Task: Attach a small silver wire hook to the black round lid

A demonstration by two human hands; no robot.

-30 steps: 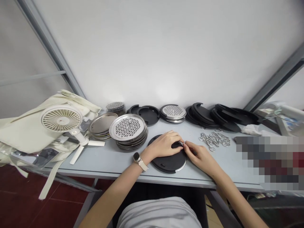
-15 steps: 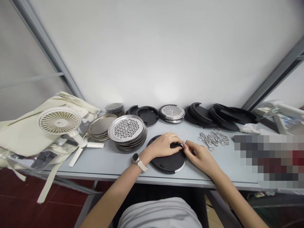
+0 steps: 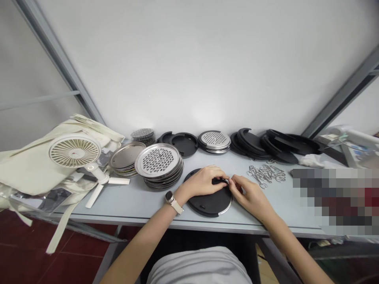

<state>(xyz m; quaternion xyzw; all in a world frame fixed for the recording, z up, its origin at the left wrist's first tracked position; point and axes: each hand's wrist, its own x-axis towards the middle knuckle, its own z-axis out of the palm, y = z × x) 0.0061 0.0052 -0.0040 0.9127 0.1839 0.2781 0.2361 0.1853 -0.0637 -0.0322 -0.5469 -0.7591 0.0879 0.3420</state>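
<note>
So, the left hand [image 3: 204, 181] lies across the upper part of a black disc [image 3: 209, 203], which sits flat on the desk [image 3: 89, 207] with a steel rim showing along its lower edge. Its fingers curl toward a small dark piece [image 3: 224, 181] near the disc's top edge, though I cannot tell whether they grip that piece or only press on the disc. The right hand [image 3: 250, 197] is closed, its fingertips [image 3: 232, 182] pinching the piece from the other side; the piece is too small to identify. Just left of the disc stands a stack of perforated steel plates [image 3: 156, 163], with plainer steel lids [image 3: 126, 157] further left. Behind the disc runs a row of black rings [image 3: 251, 144], and to its right lies a pile of metal clips [image 3: 265, 173]. Far left of the disc, a white fan [image 3: 74, 150] rests against a cream bag [image 3: 32, 173].
</note>
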